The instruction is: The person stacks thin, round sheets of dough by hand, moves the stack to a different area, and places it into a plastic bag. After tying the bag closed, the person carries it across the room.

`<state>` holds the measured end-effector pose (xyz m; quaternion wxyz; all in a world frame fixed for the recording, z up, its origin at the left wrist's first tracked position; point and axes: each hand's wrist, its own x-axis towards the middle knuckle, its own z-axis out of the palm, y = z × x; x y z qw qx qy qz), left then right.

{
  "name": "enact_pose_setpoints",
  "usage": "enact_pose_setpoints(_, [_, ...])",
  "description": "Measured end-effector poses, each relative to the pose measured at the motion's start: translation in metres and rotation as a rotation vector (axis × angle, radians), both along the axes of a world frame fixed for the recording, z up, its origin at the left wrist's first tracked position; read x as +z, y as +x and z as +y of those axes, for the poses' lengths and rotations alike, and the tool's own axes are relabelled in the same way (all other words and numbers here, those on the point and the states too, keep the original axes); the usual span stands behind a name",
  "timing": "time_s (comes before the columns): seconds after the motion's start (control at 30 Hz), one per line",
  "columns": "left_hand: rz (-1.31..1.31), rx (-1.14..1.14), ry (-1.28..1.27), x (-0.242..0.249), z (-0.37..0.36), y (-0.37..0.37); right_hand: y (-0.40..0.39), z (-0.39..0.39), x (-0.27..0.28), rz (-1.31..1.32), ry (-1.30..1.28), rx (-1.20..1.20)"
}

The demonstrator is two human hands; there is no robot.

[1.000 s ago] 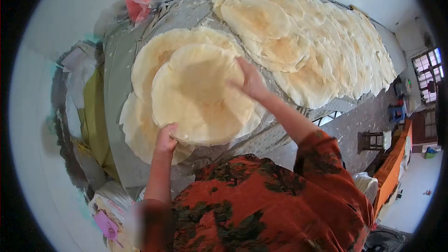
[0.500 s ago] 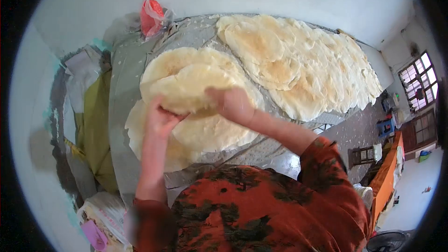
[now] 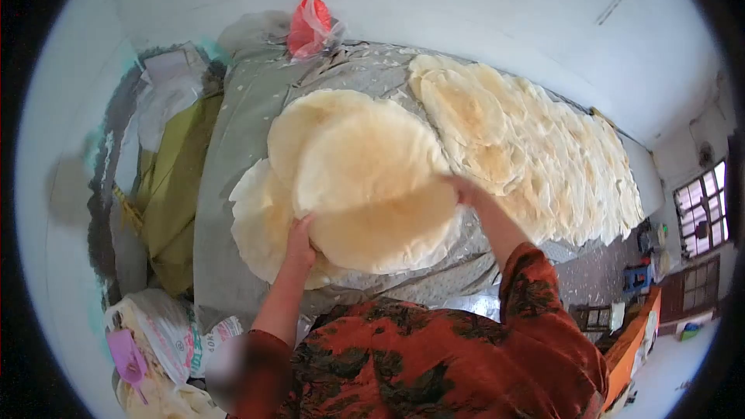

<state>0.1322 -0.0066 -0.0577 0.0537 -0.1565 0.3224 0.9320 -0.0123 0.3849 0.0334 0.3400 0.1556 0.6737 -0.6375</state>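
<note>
A large, round, thin pale flatbread (image 3: 372, 186) is spread out between my two hands, over other flatbreads. My left hand (image 3: 301, 242) grips its lower left edge. At its right edge my right hand (image 3: 464, 189) is closed on the rim, slightly blurred. Beneath it, parts of other round sheets (image 3: 260, 221) show at the left and top. These lie on a grey cloth (image 3: 225, 209). To the right, many more flatbreads (image 3: 543, 155) overlap in a long spread.
A red and clear plastic bag (image 3: 310, 27) stands at the cloth's back edge by the wall. Olive fabric (image 3: 180, 186) hangs at the left. Lower left are a white printed sack (image 3: 167, 334) and a pink scoop (image 3: 126, 355). A blue stool (image 3: 638, 278) is far right.
The flatbread, earlier bunched between my hands, is now spread wide and flat. My hands have moved apart. The whole view has shifted, so the surroundings sit differently in the frame.
</note>
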Motion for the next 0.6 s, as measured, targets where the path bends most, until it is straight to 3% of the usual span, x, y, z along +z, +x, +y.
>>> enact_pose_setpoints(0.03, [-0.019, 0.027, -0.162, 0.018, 0.011, 0.0, 0.009, 0.013, -0.048, -0.113, -0.041, -0.116])
enact_pose_setpoints(0.07, [-0.043, 0.049, -0.325, 0.03, 0.016, -0.001, 0.024, 0.006, -0.033, -0.006, -0.003, -0.119])
enact_pose_setpoints(0.17, [-0.084, 0.017, -0.368, 0.04, 0.015, -0.004, 0.024, 0.011, -0.05, 0.024, -0.002, -0.154])
enact_pose_setpoints(0.2, [-0.095, 0.02, -0.378, 0.04, 0.015, -0.004, 0.036, 0.001, -0.032, 0.099, -0.159, -0.21])
enact_pose_setpoints(0.3, [-0.084, 0.038, -0.411, 0.042, 0.018, -0.004, 0.03, 0.003, -0.048, 0.246, -0.058, -0.23])
enact_pose_setpoints(0.33, [-0.134, 0.042, -0.411, 0.044, 0.015, -0.002, 0.026, -0.008, -0.028, 0.246, -0.058, -0.216])
enact_pose_setpoints(0.4, [-0.192, 0.042, -0.401, 0.047, 0.011, 0.011, 0.025, -0.046, 0.051, 0.57, -0.128, 0.003])
enact_pose_setpoints(0.47, [-0.267, 0.081, -0.275, 0.049, 0.001, 0.031, 0.005, -0.082, 0.102, 0.663, -0.138, 0.102])
enact_pose_setpoints(0.5, [-0.265, 0.068, -0.271, 0.017, -0.007, 0.048, -0.001, -0.105, 0.132, 0.719, -0.118, 0.139])
enact_pose_setpoints(0.53, [-0.316, 0.039, -0.157, 0.018, -0.003, 0.063, -0.006, -0.128, 0.161, 0.777, -0.097, 0.177])
enact_pose_setpoints(0.6, [-0.429, -0.114, 0.361, 0.064, 0.022, 0.082, -0.02, -0.162, 0.207, 0.689, -0.071, 0.179])
